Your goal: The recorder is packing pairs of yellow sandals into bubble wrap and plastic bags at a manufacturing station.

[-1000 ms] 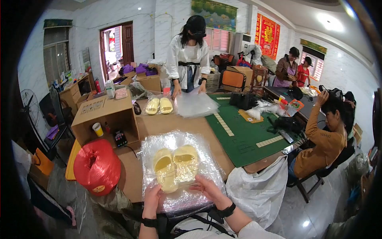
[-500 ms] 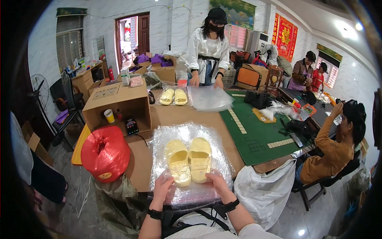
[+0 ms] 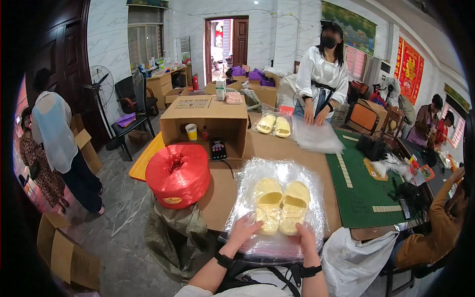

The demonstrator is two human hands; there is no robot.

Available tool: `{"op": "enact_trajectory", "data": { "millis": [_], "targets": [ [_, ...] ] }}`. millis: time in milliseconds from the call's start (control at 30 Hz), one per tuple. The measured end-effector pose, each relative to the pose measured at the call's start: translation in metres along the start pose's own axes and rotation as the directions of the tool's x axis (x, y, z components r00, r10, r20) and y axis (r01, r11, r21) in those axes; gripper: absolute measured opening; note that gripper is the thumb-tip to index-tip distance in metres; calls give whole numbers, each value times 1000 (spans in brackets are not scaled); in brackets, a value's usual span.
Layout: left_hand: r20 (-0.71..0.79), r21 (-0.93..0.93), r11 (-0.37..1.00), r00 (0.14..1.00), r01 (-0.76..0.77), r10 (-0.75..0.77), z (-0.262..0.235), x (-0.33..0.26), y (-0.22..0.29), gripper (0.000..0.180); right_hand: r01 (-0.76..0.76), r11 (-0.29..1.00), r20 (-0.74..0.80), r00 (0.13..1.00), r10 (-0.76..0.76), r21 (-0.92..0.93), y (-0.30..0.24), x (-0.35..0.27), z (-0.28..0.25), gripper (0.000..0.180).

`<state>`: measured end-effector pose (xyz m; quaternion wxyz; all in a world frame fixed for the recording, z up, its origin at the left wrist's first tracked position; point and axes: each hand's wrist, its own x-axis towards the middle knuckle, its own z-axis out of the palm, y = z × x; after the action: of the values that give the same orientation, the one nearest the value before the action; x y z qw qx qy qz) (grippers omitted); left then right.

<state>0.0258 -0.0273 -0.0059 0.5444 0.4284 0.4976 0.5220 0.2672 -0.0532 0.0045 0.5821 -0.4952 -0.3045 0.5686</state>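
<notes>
A pair of pale yellow slippers (image 3: 268, 208) lies side by side in a clear plastic bag, over a stack of clear bags (image 3: 239, 190) at the table's near edge. My left hand (image 3: 246, 228) grips the bag beside the left slipper's near end, thumb on top. On the other side my right hand (image 3: 307, 239) pinches it by the right slipper, fingers partly hidden beneath the plastic. Farther back a second bagged yellow pair (image 3: 274, 125) rests on the table. Across from me, a masked person has both hands on a pile of clear bags (image 3: 316, 133).
A big red roll of plastic twine (image 3: 177, 175) stands left of my hands. Behind it an open cardboard box (image 3: 205, 116) holds a yellow cup and a small dark device. A green mat (image 3: 346, 213) covers the right side; a white sack (image 3: 354, 260) hangs below. People stand at far left.
The view has swung left, so everything sits farther right and two people at the left come into sight. Both my hands keep their hold on the bagged slippers.
</notes>
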Motion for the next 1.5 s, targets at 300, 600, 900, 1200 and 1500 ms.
{"op": "enact_trajectory", "data": {
  "millis": [300,600,900,1200,1500],
  "targets": [
    [39,20,1000,999,7,-8,-4,-7,11,57,15,999,30,999,-14,-30,1,-1,3,41],
    [25,41,999,1000,-9,8,-10,9,-26,63,38,999,-19,999,-39,-11,-4,-7,11,37],
    [11,52,998,1000,-19,19,-3,-5,1,58,33,999,26,999,-33,-16,11,6,-4,48],
    [25,32,997,997,-68,68,-5,0,-8,47,31,999,-16,999,-32,-12,-3,-7,10,52],
    [11,101,995,1000,-19,18,-8,4,-14,51,36,999,-21,999,-36,24,-3,-7,10,35]
  ]
}}
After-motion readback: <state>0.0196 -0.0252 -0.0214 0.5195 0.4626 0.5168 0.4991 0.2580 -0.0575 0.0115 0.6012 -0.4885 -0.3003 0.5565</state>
